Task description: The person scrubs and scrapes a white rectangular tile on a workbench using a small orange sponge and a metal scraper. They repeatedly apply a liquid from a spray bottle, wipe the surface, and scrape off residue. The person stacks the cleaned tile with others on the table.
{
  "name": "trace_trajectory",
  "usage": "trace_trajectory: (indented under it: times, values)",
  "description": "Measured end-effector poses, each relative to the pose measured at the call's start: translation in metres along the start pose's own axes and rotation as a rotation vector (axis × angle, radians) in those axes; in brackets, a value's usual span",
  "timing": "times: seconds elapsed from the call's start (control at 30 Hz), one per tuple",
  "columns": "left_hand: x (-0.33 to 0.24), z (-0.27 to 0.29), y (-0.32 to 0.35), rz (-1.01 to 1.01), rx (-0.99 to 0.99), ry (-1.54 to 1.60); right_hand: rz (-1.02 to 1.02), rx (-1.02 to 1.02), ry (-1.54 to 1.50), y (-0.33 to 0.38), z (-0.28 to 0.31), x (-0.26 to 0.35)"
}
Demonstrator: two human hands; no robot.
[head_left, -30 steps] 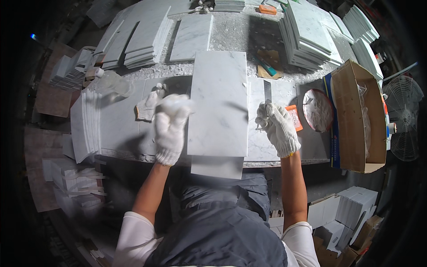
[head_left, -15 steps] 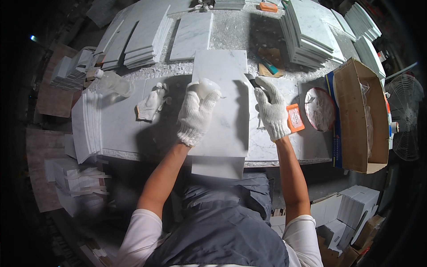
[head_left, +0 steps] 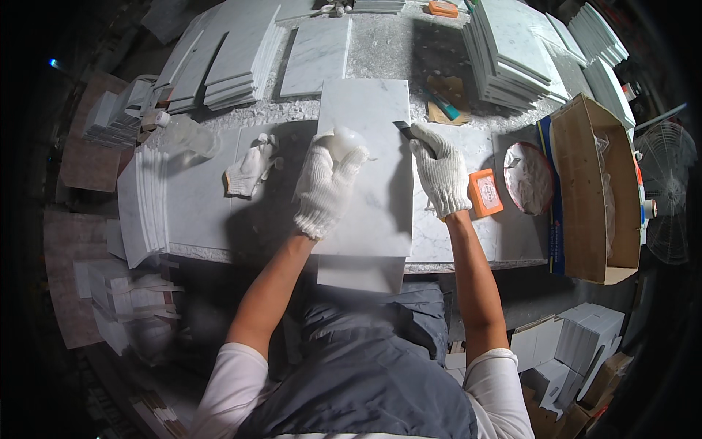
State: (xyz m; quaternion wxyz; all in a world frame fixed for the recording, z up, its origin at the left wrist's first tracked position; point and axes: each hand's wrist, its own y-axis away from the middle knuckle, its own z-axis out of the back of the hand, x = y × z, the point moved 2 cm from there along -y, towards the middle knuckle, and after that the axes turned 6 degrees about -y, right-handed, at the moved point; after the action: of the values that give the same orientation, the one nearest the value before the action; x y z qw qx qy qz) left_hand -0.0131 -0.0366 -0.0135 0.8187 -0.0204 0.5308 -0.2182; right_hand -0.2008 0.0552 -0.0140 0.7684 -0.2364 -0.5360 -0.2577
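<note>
A pale marble slab [head_left: 369,212] lies lengthwise in front of me, raised above the bench and overhanging its near edge. My left hand [head_left: 325,183], in a white knit glove, is over the slab's left side, closed around a whitish translucent lump [head_left: 349,139] whose kind I cannot make out. Beside the slab's right edge, my gloved right hand [head_left: 443,164] grips a small scraper with a dark flat blade [head_left: 401,129]. The blade points left, over the slab's far right edge; its handle is hidden in my fingers.
A spare glove [head_left: 251,168] and clear bottle [head_left: 189,136] are left. On the right are an orange box [head_left: 485,192], a round dish of white paste [head_left: 528,178] and an open cardboard box [head_left: 603,197]. Slab stacks [head_left: 504,55] and a green-handled tool [head_left: 443,104] are farther back.
My right hand has moved slightly left and away from me, bringing the scraper's blade over the slab's edge. My left hand stays around the whitish lump with little movement.
</note>
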Motion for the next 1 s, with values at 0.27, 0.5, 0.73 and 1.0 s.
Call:
trace_trajectory:
  times: [0.27, 0.5, 0.73, 1.0]
  values:
    - [0.001, 0.001, -0.001, -0.015, 0.060, 0.062, -0.082, -0.058, -0.066, 0.006, 0.008, -0.004]
    - [0.002, -0.005, -0.005, -0.165, 0.002, 0.041, -0.116, -0.220, -0.437, 0.050, 0.031, -0.018]
    - [-0.010, -0.001, -0.038, -0.675, -0.011, -0.645, -0.044, -0.310, -0.221, 0.098, 0.033, -0.073]
    - [-0.008, -0.011, -0.050, -0.709, 0.036, -0.921, 0.276, -0.290, 0.061, 0.104, 0.032, -0.088]
